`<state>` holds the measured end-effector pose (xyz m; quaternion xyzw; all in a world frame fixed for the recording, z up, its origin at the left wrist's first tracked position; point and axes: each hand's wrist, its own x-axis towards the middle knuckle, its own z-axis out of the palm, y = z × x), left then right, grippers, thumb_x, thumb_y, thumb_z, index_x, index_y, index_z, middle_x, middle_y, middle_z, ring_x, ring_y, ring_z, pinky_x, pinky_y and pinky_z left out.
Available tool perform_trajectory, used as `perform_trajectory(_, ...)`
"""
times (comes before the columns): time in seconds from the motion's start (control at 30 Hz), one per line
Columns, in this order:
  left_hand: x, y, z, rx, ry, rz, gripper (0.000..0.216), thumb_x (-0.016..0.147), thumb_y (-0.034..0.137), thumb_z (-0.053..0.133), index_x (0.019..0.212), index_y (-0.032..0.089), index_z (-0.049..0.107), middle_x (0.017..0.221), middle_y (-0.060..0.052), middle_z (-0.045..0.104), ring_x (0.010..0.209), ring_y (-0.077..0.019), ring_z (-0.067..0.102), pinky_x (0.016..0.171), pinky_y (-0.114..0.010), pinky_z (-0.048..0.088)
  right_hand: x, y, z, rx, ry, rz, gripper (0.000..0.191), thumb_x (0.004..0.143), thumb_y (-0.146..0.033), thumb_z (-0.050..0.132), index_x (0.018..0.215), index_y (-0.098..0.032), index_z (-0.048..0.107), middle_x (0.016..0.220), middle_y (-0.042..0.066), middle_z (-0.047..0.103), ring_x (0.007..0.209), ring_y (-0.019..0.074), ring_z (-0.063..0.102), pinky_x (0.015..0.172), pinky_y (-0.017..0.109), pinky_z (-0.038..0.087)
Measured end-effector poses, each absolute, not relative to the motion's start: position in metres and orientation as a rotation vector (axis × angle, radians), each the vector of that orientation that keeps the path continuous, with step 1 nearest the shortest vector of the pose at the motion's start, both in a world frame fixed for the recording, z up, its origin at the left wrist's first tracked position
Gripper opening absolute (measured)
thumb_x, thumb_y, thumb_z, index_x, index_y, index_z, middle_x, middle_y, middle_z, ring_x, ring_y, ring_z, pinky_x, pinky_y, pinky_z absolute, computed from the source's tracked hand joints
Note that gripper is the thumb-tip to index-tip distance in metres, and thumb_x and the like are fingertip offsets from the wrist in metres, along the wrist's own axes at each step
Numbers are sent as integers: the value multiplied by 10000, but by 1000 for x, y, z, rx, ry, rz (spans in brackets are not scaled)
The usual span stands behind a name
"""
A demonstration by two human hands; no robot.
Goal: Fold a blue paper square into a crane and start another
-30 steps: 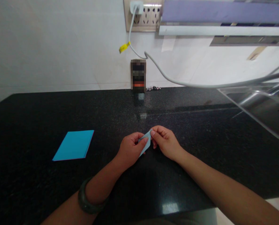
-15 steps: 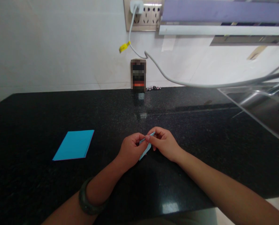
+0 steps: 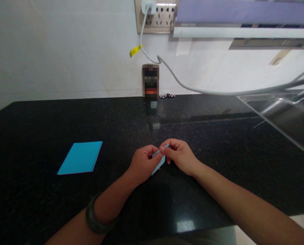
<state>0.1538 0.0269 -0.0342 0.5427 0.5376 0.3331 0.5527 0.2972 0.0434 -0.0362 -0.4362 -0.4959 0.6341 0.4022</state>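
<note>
A small folded piece of light blue paper [image 3: 159, 164] is held between both hands, low over the black countertop. My left hand [image 3: 145, 165] pinches its left side, thumb on top. My right hand [image 3: 178, 154] grips the upper right corner between thumb and fingers. The two thumbs almost meet along the top edge, and the fingers hide part of the folds. To the left lies a stack of bright blue square paper [image 3: 80, 158], apart from both hands.
The black countertop [image 3: 39, 129] runs back to a tiled wall. Against the wall leans a phone-like thing [image 3: 150, 81], blurred out, beside a beaded strand [image 3: 167, 96]. A white cable [image 3: 192, 89] hangs from the socket panel [image 3: 163, 18]. At the right is a metal sink [image 3: 292, 115].
Both hands keep their hold on the folded paper. The thumbs and the paper have shifted very slightly, and a little more of the paper's face shows.
</note>
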Motion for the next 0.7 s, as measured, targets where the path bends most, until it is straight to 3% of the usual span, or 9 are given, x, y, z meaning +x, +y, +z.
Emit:
perform_trajectory(0.37,153,28,-33,1248,1245,800,180,692,332,602,668,158,565,507,28,575,426,-95,518,394,-190,384,298,44,-36,-1107,-1206,1592,254,690,-388,645,677,-136,630,496,-27,546,395,51,436,391,189,342)
perform_trajectory(0.6,153,28,-33,1222,1232,808,159,697,309,601,666,157,569,508,32,582,415,-86,513,384,-179,372,300,48,-38,-1024,-1005,1771,463,709,-590,555,686,-134,625,444,-39,466,387,69,433,359,198,394)
perform_trajectory(0.7,153,28,-31,1184,1245,806,166,700,313,605,670,154,566,499,31,582,405,-85,512,376,-177,369,300,48,-37,-1042,-1090,1736,388,666,-526,646,660,-142,595,483,-37,513,392,56,440,362,181,375)
